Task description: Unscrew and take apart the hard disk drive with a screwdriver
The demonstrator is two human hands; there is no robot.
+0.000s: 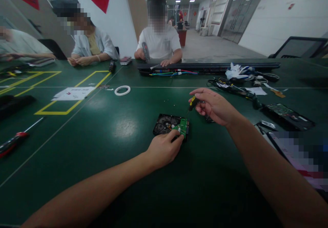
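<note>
Two bare hands work over one hard disk drive (164, 123) lying flat on the green table (102, 153); its black casing carries one green circuit board (183, 124); the left hand (164, 148) rests at the board's near edge, thumb and fingertips drawn close together, though I cannot tell whether they pinch it or only press; the right hand (214, 107) pinches one small yellow-and-black screwdriver (193, 102), tilted, its shaft pointing down towards the board; whether the tip touches is too small to tell.

Just beyond the drive lie three tiny specks; one black object (209, 119) sits partly hidden under the right hand; to the right is one black unit with a green board (288, 116); behind it are tangled black cables (230, 87) and white gloves (237, 72), their number unclear in the heap.

Over on the left lie one red-and-black screwdriver (14, 142), one white ring (122, 90) and one paper sheet (74, 94) bearing a few small bits; three people sit across the table, the middle one partly turned aside, the one opposite holding a dark handheld tool (145, 51) behind a long black bar (210, 66) with coloured wires (176, 73).
</note>
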